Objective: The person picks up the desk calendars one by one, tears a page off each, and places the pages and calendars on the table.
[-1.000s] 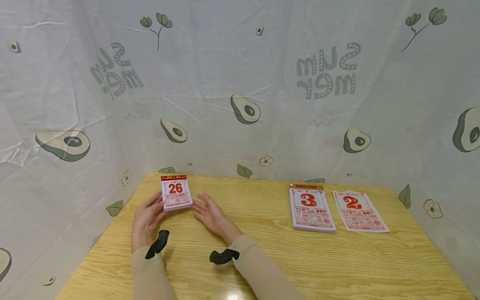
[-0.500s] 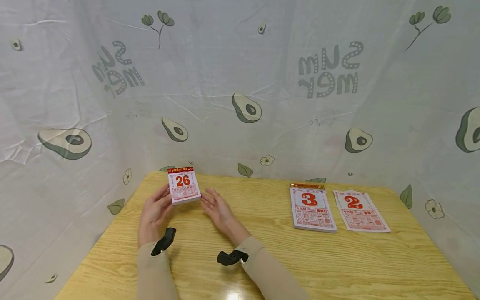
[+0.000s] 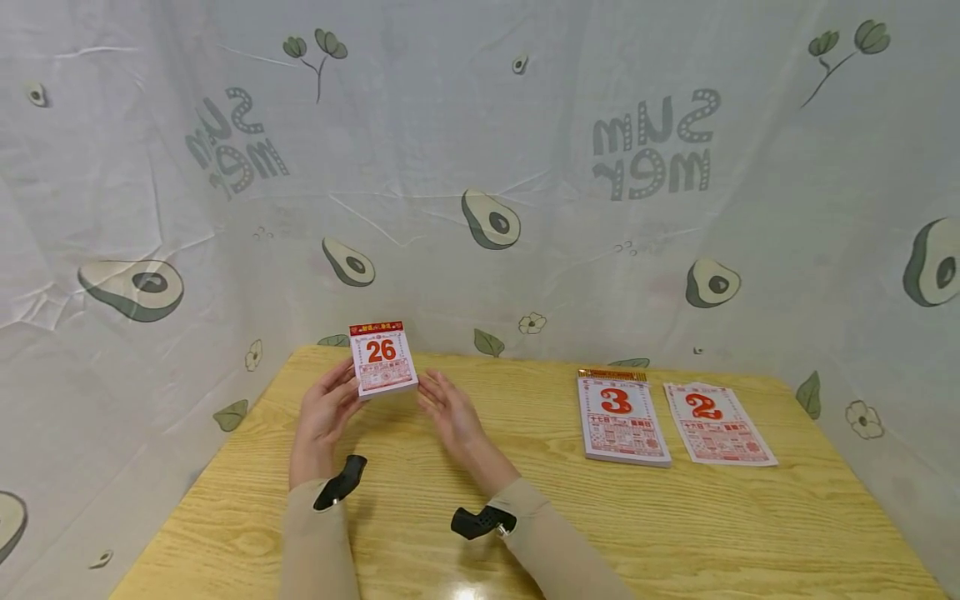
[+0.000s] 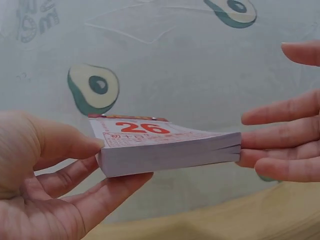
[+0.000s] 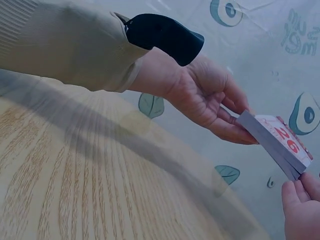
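A small thick tear-off calendar (image 3: 385, 362) with a red header and a red 26 is held up over the far left of the table, its face tilted toward me. My left hand (image 3: 324, 412) grips its left edge; in the left wrist view the thumb lies on top and fingers (image 4: 117, 187) support it underneath. On the opposite side, my right hand (image 3: 456, 417) has its fingers extended, with fingertips (image 4: 247, 141) touching the right edge of the page block. A few pages are slightly parted at that corner.
On the right of the wooden table (image 3: 450, 542) lie a larger tear-off calendar (image 3: 622, 421) showing 3 and a loose calendar sheet (image 3: 720, 425) showing 2. A white avocado-print curtain (image 3: 405, 125) hangs behind and along the sides.
Both hands have moved right and upward together with the small calendar, lifting it higher above the table. The larger calendar and loose sheet stay in place.
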Action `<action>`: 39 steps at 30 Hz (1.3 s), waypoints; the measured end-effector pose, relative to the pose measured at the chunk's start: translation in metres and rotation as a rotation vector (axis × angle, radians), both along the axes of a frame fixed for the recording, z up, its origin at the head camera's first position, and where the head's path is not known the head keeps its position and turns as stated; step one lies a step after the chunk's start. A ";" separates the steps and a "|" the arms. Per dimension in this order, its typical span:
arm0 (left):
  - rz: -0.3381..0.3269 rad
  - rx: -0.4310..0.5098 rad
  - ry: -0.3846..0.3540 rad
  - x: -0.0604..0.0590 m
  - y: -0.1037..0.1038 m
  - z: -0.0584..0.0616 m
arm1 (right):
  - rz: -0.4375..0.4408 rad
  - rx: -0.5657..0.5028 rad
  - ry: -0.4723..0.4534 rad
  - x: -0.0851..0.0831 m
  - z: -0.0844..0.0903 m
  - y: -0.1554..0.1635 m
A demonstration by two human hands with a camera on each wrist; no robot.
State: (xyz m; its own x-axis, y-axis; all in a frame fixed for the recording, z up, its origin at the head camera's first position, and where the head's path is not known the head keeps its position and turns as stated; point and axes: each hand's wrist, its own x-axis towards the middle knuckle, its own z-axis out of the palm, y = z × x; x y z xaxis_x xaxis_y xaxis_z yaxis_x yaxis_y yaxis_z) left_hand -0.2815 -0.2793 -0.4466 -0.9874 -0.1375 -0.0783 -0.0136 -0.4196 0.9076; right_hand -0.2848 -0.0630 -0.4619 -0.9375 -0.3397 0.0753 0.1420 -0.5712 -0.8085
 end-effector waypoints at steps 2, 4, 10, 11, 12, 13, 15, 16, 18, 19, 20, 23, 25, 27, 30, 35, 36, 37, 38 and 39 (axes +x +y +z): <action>-0.005 0.005 0.007 -0.002 0.004 0.001 | -0.021 0.007 0.004 0.000 0.002 0.004; -0.009 0.022 0.016 -0.003 0.008 0.002 | -0.036 0.013 0.013 0.001 0.003 0.007; -0.045 0.042 0.056 -0.006 0.020 0.003 | -0.070 0.016 0.035 0.004 0.009 0.019; -0.050 0.047 0.062 -0.006 0.022 0.003 | -0.077 0.020 0.037 0.006 0.010 0.021; -0.050 0.049 0.067 -0.007 0.024 0.003 | -0.081 0.019 0.042 0.006 0.011 0.023; -0.051 0.053 0.072 -0.008 0.026 0.003 | -0.085 0.016 0.044 0.007 0.012 0.025; -0.062 0.067 0.079 -0.009 0.030 0.004 | -0.101 0.020 0.048 0.009 0.015 0.028; -0.070 0.068 0.084 -0.010 0.032 0.004 | -0.109 0.024 0.051 0.010 0.016 0.030; -0.077 0.070 0.089 -0.011 0.036 0.006 | -0.127 0.017 0.050 0.011 0.019 0.033; -0.083 0.073 0.088 -0.011 0.038 0.006 | -0.135 0.015 0.048 0.012 0.019 0.035; -0.084 0.078 0.086 -0.011 0.040 0.007 | -0.143 0.008 0.043 0.012 0.020 0.037; -0.089 0.079 0.087 -0.012 0.047 0.008 | -0.162 -0.012 0.028 0.014 0.022 0.043; -0.095 0.084 0.088 -0.013 0.052 0.009 | -0.174 -0.033 0.009 0.015 0.023 0.048; -0.108 0.089 0.093 -0.013 0.057 0.008 | -0.183 -0.056 -0.015 0.017 0.023 0.054; -0.134 0.101 0.099 -0.013 0.065 0.008 | -0.196 -0.104 -0.058 0.018 0.024 0.063; -0.183 0.086 0.121 -0.014 0.079 0.005 | -0.233 -0.145 -0.103 0.020 0.024 0.077; -0.190 0.083 0.123 -0.015 0.082 0.005 | -0.243 -0.144 -0.104 0.020 0.024 0.079; -0.197 0.078 0.126 -0.015 0.085 0.004 | -0.251 -0.139 -0.100 0.020 0.024 0.082; -0.208 0.066 0.129 -0.015 0.087 0.004 | -0.261 -0.139 -0.103 0.020 0.024 0.084; -0.215 0.063 0.128 -0.016 0.090 0.003 | -0.271 -0.140 -0.103 0.020 0.023 0.086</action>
